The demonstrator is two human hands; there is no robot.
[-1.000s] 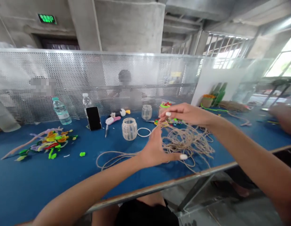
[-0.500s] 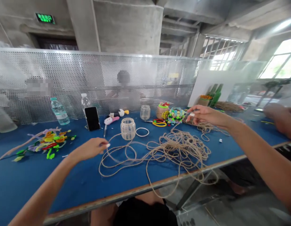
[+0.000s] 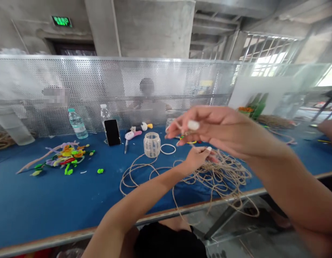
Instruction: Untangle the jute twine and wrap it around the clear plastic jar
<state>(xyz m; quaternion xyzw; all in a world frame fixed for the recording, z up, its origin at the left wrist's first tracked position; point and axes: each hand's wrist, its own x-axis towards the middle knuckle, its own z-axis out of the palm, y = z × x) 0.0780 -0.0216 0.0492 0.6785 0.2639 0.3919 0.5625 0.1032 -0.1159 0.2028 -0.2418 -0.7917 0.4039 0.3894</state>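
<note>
We held our right hand (image 3: 218, 130) raised in front of us, close to the camera, its back turned upward. Its thumb (image 3: 193, 125) was pressed against the fingertips (image 3: 176, 132), which pointed left in a tight pinch. The right forearm (image 3: 286, 179) came in bare from the lower right, wrist nearly straight. Our left hand (image 3: 199, 158) sat lower and farther out, just beneath the right one, fingers curled into a closed pinch. The left forearm (image 3: 144, 193) reached up from the bottom edge, also bare.
</note>
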